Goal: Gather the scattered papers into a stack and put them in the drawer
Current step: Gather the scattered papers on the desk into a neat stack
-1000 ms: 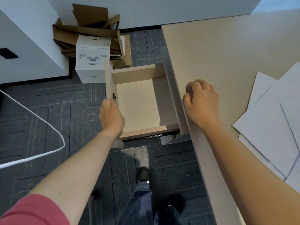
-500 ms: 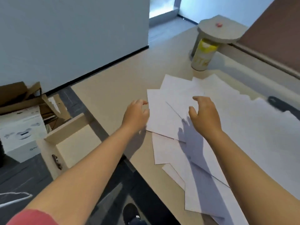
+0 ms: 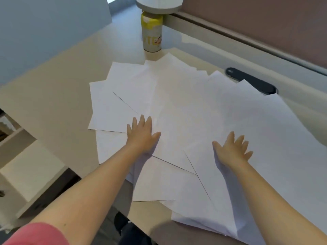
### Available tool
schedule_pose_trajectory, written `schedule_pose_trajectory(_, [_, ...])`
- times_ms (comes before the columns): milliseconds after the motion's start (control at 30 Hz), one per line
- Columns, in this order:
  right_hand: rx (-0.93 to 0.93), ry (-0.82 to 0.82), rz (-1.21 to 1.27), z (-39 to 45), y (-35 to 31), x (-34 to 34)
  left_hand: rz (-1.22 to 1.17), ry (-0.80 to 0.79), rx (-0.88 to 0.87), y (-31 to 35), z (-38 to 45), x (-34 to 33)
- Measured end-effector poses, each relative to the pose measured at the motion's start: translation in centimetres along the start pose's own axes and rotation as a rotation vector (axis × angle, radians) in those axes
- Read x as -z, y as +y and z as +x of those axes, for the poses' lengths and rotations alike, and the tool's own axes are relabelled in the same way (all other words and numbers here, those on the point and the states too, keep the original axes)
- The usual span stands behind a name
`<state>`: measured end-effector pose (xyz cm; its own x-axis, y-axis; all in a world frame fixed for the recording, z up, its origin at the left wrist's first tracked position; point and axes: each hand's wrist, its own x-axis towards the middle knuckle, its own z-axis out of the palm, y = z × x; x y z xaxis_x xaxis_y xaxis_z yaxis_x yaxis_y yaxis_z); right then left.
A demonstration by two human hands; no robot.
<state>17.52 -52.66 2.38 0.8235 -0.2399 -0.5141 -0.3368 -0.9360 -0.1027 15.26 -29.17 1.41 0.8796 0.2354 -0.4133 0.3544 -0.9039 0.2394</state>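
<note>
Several white papers lie fanned out and overlapping across the beige desk. My left hand rests flat on the sheets near the left of the spread, fingers apart. My right hand lies flat on the sheets to the right, fingers spread too. Neither hand holds a sheet. The open drawer shows at the lower left, below the desk edge, its inside bare.
A yellow-and-white can stands at the back of the desk under a round grey base. A dark oval cable port sits at the back right. A brown partition borders the desk's far side.
My view swung from the open drawer up to the desk. My left hand left the drawer front and my right hand left the desk edge; both now lie flat on the papers.
</note>
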Motion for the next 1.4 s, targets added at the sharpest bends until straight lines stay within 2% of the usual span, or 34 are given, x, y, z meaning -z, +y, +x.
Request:
schedule_pose_trajectory(133, [0.107,-0.006,0.041,1.2,0.5,-0.2,0.097,-0.040,-0.076,1.0,0.2,-0.4])
schedule_pose_trajectory(300, [0.402,-0.012,0.051,2.8,-1.6,0.4,0.000,-0.037,-0.121,2.5,1.0,-0.2])
schedule_pose_trajectory(400, [0.595,-0.096,0.280,2.8,-2.7,1.2,-0.095,0.024,-0.087,3.0,1.3,0.2])
schedule_pose_trajectory(433, [0.599,-0.043,0.352,2.7,-2.6,1.4,-0.146,0.070,-0.054,3.1,1.4,0.3])
schedule_pose_trajectory(467, [0.560,0.070,0.368,2.8,-2.3,1.5,-0.212,0.111,-0.006,3.2,1.3,0.4])
schedule_pose_trajectory(533, [0.348,0.271,0.314,3.4,-0.7,1.9,-0.386,0.167,0.091,3.6,1.3,0.5])
schedule_pose_trajectory(567, [0.213,0.286,0.300,3.8,0.4,2.1,-0.463,0.167,0.149,3.9,1.4,0.7])
schedule_pose_trajectory(633, [0.027,0.194,0.326,4.0,2.3,2.5,-0.570,0.151,0.257,4.5,1.4,0.9])
schedule_pose_trajectory(700, [0.011,0.133,0.345,4.1,3.2,2.6,-0.671,0.081,0.338,5.1,1.3,0.9])
schedule_pose_trajectory(767, [0.087,0.145,0.404,4.1,3.1,2.7,-0.779,0.007,0.356,5.6,1.2,1.0])
schedule_pose_trajectory(833, [0.118,0.104,0.570,4.3,2.4,2.7,-0.866,-0.061,0.326,6.4,0.5,1.3])
schedule_pose_trajectory(900, [0.064,0.068,0.795,4.6,1.8,2.5,-0.900,-0.119,0.305,6.9,-0.3,1.4])
schedule_pose_trajectory(1000, [-0.095,0.086,1.054,4.7,1.4,2.1,-0.876,-0.149,0.270,6.7,-0.9,1.1])
schedule_pose_trajectory(1067, [-0.088,0.052,1.022,4.8,1.2,2.3,-0.871,-0.099,0.276,6.2,-0.9,0.9])
schedule_pose_trajectory(1133, [-0.032,0.004,1.002,4.8,1.0,2.8,-0.844,0.031,0.291,5.5,-0.6,0.8])
schedule_pose_trajectory(1167, [-0.018,0.014,0.955,4.9,1.1,3.0,-0.819,0.097,0.308,5.0,-0.4,0.8])
schedule_pose_trajectory(1233, [-0.058,0.112,0.683,4.8,1.5,3.8,-0.740,0.175,0.342,4.0,-0.1,0.9])
schedule_pose_trajectory(1300, [-0.129,0.167,0.451,4.8,2.3,4.3,-0.568,0.133,0.353,3.3,0.2,1.0])
schedule_pose_trajectory(1400, [-0.172,0.068,0.367,4.7,3.1,3.9,-0.324,0.005,0.355,3.6,0.4,1.3])
